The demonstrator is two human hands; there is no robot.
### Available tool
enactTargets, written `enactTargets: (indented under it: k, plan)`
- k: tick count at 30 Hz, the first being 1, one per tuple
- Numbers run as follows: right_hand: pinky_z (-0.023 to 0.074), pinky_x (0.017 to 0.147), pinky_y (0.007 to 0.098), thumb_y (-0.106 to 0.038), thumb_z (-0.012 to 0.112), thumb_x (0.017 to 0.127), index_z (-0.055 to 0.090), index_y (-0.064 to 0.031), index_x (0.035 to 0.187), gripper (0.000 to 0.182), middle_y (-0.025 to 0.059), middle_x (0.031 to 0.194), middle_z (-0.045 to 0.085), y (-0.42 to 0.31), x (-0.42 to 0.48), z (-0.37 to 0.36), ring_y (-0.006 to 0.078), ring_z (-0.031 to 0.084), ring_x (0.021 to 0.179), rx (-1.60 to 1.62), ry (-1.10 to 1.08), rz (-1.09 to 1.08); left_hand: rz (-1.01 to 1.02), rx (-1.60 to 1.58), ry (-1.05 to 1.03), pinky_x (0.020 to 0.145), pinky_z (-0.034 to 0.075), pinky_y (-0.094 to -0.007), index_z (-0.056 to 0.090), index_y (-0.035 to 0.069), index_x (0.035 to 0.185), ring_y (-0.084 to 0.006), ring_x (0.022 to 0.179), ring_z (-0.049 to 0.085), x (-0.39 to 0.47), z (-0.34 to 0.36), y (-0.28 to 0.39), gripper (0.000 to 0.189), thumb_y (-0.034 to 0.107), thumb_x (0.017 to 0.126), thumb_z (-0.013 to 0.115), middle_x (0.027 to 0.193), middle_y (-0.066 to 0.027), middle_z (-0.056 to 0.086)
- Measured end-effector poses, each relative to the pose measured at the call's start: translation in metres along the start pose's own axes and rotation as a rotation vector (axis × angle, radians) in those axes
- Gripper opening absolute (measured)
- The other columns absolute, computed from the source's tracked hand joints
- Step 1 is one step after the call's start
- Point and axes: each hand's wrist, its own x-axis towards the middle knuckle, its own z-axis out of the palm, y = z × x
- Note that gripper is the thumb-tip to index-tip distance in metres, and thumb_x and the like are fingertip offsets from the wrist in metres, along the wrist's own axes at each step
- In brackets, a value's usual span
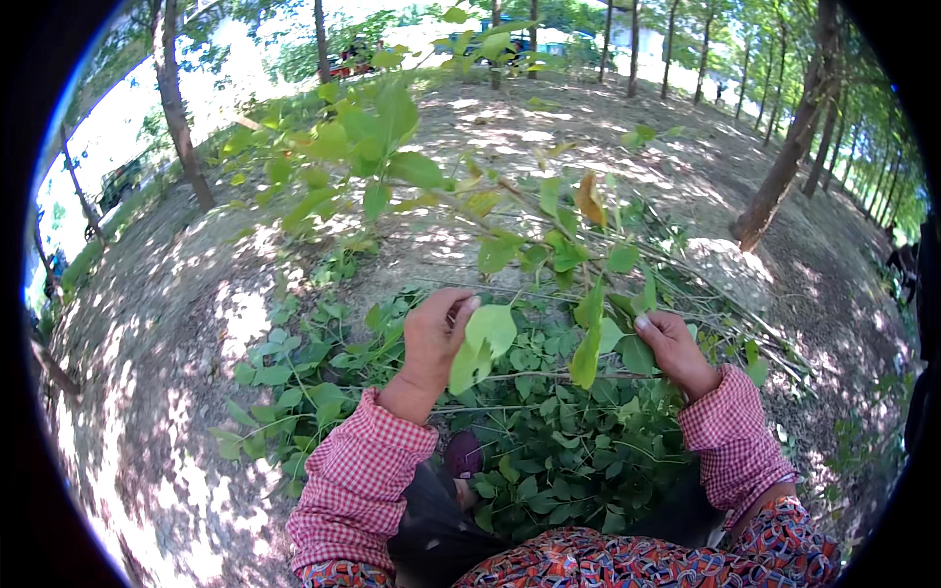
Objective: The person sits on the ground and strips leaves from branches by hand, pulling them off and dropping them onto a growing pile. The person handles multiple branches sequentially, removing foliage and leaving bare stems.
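My left hand (439, 331) is raised in front of me, its thumb and fingertips together at the edge of a pale green leaf (489, 338) with holes in it. Whether the fingers pinch that leaf cannot be made out for certain. To the right, my right hand (669, 342) grips a leafy branch (581, 253), thumb on top, with green leaves about the fingers. The branch reaches up and to the left, bearing green leaves and one brown leaf (590, 198). Below both hands lies a heap of cut leafy stems (566, 456) between my legs.
Bare thin stems (735, 316) lie on the ground at the right. A tree trunk (786, 162) stands at the upper right, another (176, 117) at the upper left. My purple shoe (464, 454) is beside the heap. Vehicles are parked beyond the trees.
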Motion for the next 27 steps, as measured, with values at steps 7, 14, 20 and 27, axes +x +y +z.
enactTargets:
  k: [7, 14, 20, 27]
  plan:
    - [0.0399, 0.056, 0.0332, -0.027, 0.054, 0.096, 0.058, 0.0043, 0.087, 0.033, 0.0066, 0.063, 0.052, 0.055, -0.016, -0.012, 0.0132, 0.044, 0.059, -0.307, -0.111, 0.027, -0.698, -0.610, -0.172, 0.083, 0.051, -0.0353, 0.043, -0.009, 0.130, -0.0265, 0.104, 0.060, 0.003, 0.047, 0.000, 0.070, 0.045, 0.089, 0.063, 0.124, -0.0229, 0.053]
    - [0.0444, 0.064, 0.0458, -0.029, 0.058, 0.090, 0.061, -0.0003, 0.090, 0.029, 0.0193, 0.072, 0.059, 0.063, -0.025, -0.003, 0.0377, 0.058, 0.069, -0.567, -0.180, 0.014, -1.022, -0.562, -0.125, 0.071, 0.050, -0.0323, 0.053, -0.006, 0.113, -0.0200, 0.080, 0.062, -0.030, 0.090, -0.045, 0.067, 0.051, 0.082, 0.068, 0.095, -0.0132, 0.064]
    - [0.0455, 0.066, 0.0480, -0.026, 0.059, 0.088, 0.062, -0.0017, 0.090, 0.024, 0.0197, 0.074, 0.060, 0.082, -0.032, -0.009, 0.0401, 0.058, 0.072, -0.741, -0.124, -0.086, -1.175, -0.691, 0.214, 0.083, 0.049, -0.0359, 0.048, 0.001, 0.125, -0.0233, 0.089, 0.062, -0.069, 0.129, -0.048, 0.067, 0.051, 0.085, 0.066, 0.102, -0.0139, 0.063]
    - [0.0470, 0.068, 0.0478, -0.038, 0.064, 0.083, 0.059, -0.0003, 0.093, 0.040, 0.0208, 0.092, 0.062, 0.085, -0.046, 0.004, 0.0387, 0.060, 0.081, -0.816, -0.186, -0.043, -0.914, -1.222, 0.023, 0.095, 0.047, -0.0391, 0.049, 0.006, 0.126, -0.0231, 0.099, 0.062, -0.085, 0.144, -0.036, 0.047, 0.037, 0.093, 0.059, 0.106, -0.0112, 0.063]
